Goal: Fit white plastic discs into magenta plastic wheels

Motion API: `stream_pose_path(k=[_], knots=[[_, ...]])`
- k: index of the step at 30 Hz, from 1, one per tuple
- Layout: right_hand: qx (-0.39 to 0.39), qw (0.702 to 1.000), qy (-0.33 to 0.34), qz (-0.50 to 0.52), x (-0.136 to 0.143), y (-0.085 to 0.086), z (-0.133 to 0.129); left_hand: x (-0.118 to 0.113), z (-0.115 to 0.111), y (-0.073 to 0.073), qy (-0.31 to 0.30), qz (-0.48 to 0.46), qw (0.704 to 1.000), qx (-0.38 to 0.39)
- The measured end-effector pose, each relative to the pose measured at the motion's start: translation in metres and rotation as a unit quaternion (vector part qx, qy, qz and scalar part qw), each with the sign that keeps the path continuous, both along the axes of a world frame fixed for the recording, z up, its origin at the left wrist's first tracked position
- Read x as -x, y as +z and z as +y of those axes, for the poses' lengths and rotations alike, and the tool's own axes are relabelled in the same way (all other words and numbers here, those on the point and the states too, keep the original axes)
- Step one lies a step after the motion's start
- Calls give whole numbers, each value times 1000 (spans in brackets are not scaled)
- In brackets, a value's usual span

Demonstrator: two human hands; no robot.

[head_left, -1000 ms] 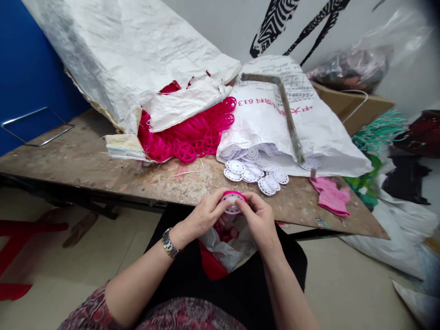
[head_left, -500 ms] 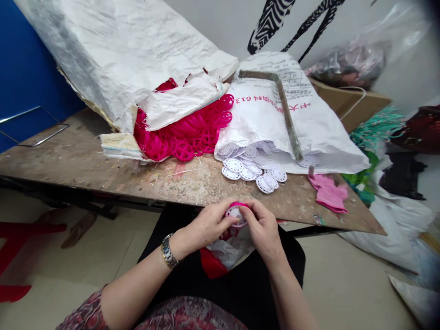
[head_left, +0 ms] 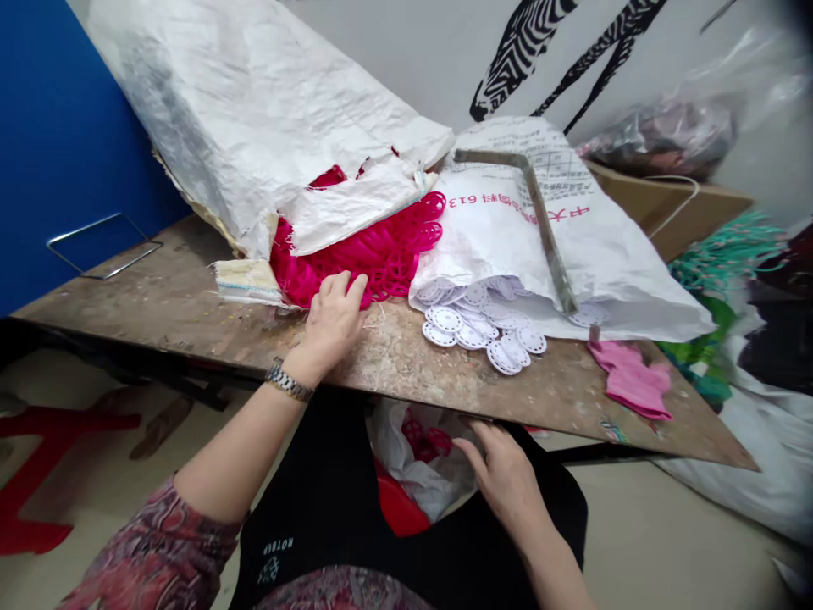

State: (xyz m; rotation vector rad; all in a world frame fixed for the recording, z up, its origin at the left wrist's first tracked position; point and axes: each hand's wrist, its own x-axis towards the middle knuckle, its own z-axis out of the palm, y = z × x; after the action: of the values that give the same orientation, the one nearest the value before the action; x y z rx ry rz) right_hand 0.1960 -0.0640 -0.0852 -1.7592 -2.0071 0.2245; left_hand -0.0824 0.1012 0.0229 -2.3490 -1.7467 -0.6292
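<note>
Left hand (head_left: 334,318) grip: fingers bent downward at the near edge of the pink rings (head_left: 390,250); the fingertips are partly hidden, so whether a ring is pinched cannot be told. Right hand (head_left: 501,466) grip: slack, thumb apart from the fingers, no part visible in it; the fingers lie at the table (head_left: 394,364) edge, beside the white bag (head_left: 438,491) between the legs. Change noted: half a second ago both hands held a pink-rimmed white disc together above this bag; now the hands are separated and neither shows that disc. Its present position cannot be confirmed; the bag contains red pieces (head_left: 432,440). Judged effect: two-handed handling of that piece is interrupted, and the left hand is now placed at the ring supply. Part locations: rings spill from the torn sack (head_left: 285,93); white discs (head_left: 445,318) lie at the mouth of the printed sack (head_left: 483,241), untouched by either hand.
</note>
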Motion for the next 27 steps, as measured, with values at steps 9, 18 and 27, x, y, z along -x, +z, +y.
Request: stream_pose_path(k=[9, 18, 27], knots=[[57, 991, 94, 77, 27, 38, -2, 4, 33, -3, 11, 125, 992, 22], [24, 984, 92, 153, 32, 72, 11, 4, 22, 0, -46, -93, 994, 46], [-29, 944, 1, 328, 45, 102, 59, -33, -46, -13, -245, -646, 489, 533]])
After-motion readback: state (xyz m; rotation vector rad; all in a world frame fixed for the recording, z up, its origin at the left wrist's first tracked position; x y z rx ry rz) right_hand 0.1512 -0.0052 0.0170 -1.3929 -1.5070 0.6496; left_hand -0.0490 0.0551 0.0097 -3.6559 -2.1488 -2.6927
